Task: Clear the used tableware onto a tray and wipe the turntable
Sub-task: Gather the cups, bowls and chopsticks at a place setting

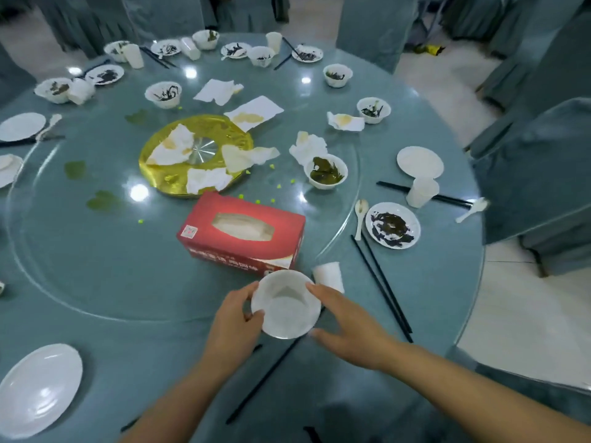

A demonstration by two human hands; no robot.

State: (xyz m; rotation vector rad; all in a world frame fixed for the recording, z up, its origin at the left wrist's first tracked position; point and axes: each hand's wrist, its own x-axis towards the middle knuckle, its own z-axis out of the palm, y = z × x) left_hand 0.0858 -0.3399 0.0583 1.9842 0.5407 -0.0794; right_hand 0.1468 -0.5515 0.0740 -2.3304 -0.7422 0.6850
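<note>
Lower left of the frame, a clean white plate (38,390) sits on the teal table (144,362). Moving right, the glass turntable (96,260) fills the centre, carrying a gold disc (195,155) strewn with stained napkins and, nearer, a red tissue box (241,233). Bottom centre, the left hand (232,324) grips the white bowl (284,305), thumb and fingers curled round its left rim. The right hand (348,327) holds the bowl's right side, fingers spread round it. Just behind, a white cup (329,276). Further right, black chopsticks (383,289) and a dirty plate (392,225).
</note>
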